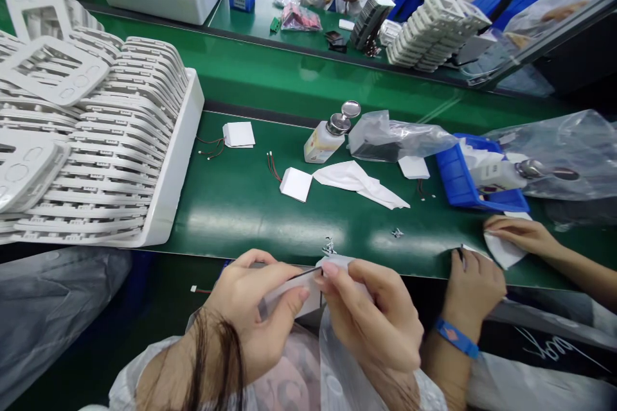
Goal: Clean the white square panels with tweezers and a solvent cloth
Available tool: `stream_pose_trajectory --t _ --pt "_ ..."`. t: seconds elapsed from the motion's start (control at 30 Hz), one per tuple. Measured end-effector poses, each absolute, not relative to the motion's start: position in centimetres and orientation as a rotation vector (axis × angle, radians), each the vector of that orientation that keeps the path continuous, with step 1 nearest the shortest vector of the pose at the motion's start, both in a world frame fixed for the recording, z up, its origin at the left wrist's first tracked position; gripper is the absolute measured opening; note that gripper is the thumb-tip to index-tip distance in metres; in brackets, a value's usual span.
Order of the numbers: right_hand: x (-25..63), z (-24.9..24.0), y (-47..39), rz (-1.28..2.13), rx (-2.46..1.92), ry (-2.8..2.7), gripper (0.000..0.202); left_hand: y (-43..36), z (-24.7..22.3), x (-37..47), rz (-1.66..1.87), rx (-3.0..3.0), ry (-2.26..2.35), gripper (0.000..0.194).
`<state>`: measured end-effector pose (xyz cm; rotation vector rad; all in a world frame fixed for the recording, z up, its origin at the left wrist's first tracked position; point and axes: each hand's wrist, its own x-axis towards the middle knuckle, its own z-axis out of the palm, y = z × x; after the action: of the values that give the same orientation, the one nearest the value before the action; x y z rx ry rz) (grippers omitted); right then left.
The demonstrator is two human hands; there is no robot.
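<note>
At the near table edge my left hand (255,308) is closed round a thin flat panel (311,300) with a pale face and a dark edge. My right hand (373,314) pinches the panel's dark edge at its right corner, with a piece of white cloth or film (340,261) among the fingers. A red wire with a white plug (194,289) sticks out left of my left hand; its other end is hidden. Just beyond my fingertips lies a small heap of silvery bits (329,246), too small to name.
Left stands a white foam box (186,141) of white plastic frames. White wired squares (295,184), a pump bottle (322,142), a wipe (359,183) and a blue bin (446,173) lie ahead. A co-worker's hands (477,282) work close on my right; another person sits opposite.
</note>
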<state>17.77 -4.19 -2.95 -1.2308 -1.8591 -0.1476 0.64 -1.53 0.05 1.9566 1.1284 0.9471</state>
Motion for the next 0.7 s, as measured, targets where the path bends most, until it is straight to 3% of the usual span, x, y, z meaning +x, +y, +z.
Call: stream_pose_trajectory --t 0.17,0.4,0.7 --pt "18.1 -2.5 -4.0 -0.166 -1.263 -1.96 0.025 -1.4 0.0 0.8 1.034 2.082 1.075 0.014" --pt "17.8 -3.2 -4.8 -0.26 -1.26 -1.841 0.044 -1.2 0.0 1.0 1.013 2.065 1.056 0.013" --pt "18.0 -3.0 -4.7 -0.34 -1.223 -1.856 0.026 -1.4 0.0 1.0 1.025 2.035 1.045 0.013"
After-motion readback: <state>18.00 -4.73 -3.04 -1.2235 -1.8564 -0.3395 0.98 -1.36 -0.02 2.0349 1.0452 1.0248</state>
